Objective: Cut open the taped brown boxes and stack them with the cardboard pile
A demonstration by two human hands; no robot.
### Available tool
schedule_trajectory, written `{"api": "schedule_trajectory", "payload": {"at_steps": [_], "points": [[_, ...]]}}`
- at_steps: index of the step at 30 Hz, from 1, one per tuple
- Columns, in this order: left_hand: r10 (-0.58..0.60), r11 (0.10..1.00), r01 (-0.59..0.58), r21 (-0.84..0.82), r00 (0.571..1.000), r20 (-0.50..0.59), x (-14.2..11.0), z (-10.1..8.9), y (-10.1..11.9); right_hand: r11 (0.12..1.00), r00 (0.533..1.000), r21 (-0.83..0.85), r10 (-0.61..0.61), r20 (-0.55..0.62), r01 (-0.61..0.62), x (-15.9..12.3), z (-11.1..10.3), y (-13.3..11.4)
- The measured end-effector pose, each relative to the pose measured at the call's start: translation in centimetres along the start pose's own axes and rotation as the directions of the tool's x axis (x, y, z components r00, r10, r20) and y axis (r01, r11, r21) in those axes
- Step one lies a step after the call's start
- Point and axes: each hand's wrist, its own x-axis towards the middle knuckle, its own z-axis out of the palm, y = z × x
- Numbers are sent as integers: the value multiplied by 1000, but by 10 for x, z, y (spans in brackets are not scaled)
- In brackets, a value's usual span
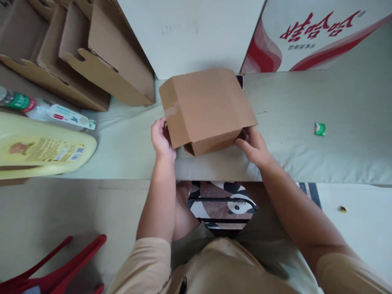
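Observation:
A small brown cardboard box (206,108) sits on a pale green padded surface (306,155) in front of me, its top flap folded over and a strip of clear tape on its left edge. My left hand (161,141) grips the box's left near corner, fingers curled against its side. My right hand (254,147) holds the right near corner, with fingertips tucked under the flap edge. A dark flat object (240,80) peeks out behind the box's far right corner.
Flat folded cardboard boxes (92,61) are stacked at the far left. A yellow bottle (43,149) and a clear plastic bottle (45,110) lie at the left. A red-and-white printed carton (306,36) stands at the back right. A small green wrapper (320,129) lies right. A red stool (61,269) is below left.

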Motion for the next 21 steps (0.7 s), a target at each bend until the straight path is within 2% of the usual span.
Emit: {"api": "schedule_trajectory", "payload": {"at_steps": [3,7,13,17,21], "points": [[-31,997,32,-76,999,4,-4,7,7,996,999,83,30,-28,-28,0,5,3],[-7,997,15,-80,995,102,-11,16,15,982,997,186,50,-64,-38,2,6,6],[-13,994,32,-101,983,181,-13,15,19,973,996,221,83,-43,-72,3,7,1],[-2,995,24,-97,975,221,-16,16,20,987,992,132,100,-74,-90,3,9,-3],[35,997,-17,-79,972,234,-18,17,16,994,977,4,110,-180,-111,4,9,-3]]}}
